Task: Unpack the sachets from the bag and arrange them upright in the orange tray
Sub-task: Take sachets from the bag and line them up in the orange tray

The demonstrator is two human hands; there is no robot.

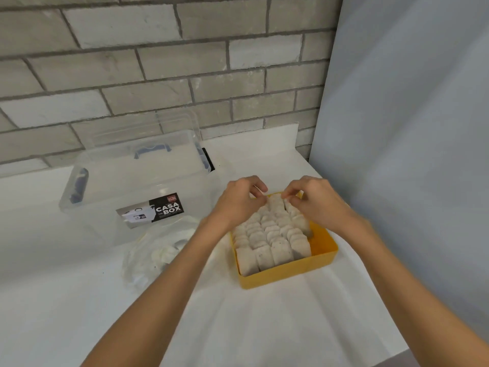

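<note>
Along the far edge of the white worktop (264, 327), against the brick wall, stands a clear storage box (127, 181) with a black label on the side facing the near edge. Just in front of it lies the crumpled clear bag (156, 252); whether anything is left inside cannot be made out. Toward the right edge sits the orange tray (291, 271), packed with sachets (267, 234) standing in several rows, with a bare strip of orange floor showing along its right wall. Both hands reach to the tray's far end. The left hand (238, 201) grips the tops of the far sachets with curled fingers, and beside it the right hand (315, 205) pinches a sachet top between thumb and forefinger.

The step looks like seating and straightening the far row, with the task near its close. To do it well, steady the neighbours with the left fingers while the right eases its sachet straight down, so the row does not fan out or topple. Keep the grip light and high on the top seam, since these packets look soft and likely to crumple. Then close the rows toward the bare strip so nothing leans.
</note>
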